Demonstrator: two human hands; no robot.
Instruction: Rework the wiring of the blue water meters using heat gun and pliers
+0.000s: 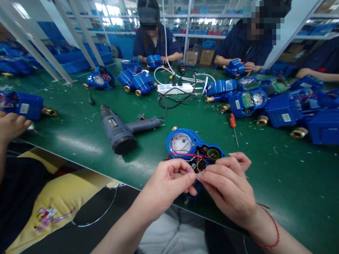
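Note:
A blue water meter (194, 135) lies open at the table's near edge, with a round white dial (181, 143) and a cavity full of thin wires. Red wires (182, 154) run across it below the dial. Over the cavity, my left hand (172, 178) pinches a thin wire between thumb and fingers. My right hand (230, 185) is closed in a pinch right beside it, fingertips meeting at the same wires. The wire ends between the fingers are too small to make out clearly. Both hands cover the lower part of the meter.
A grey heat gun (118, 128) lies to the left, its black cord running to a white power strip (175, 88). An orange screwdriver (233, 121) lies to the right. Blue meters (283, 107) crowd the right side. Co-workers sit opposite; another person's hand (12, 127) is at left.

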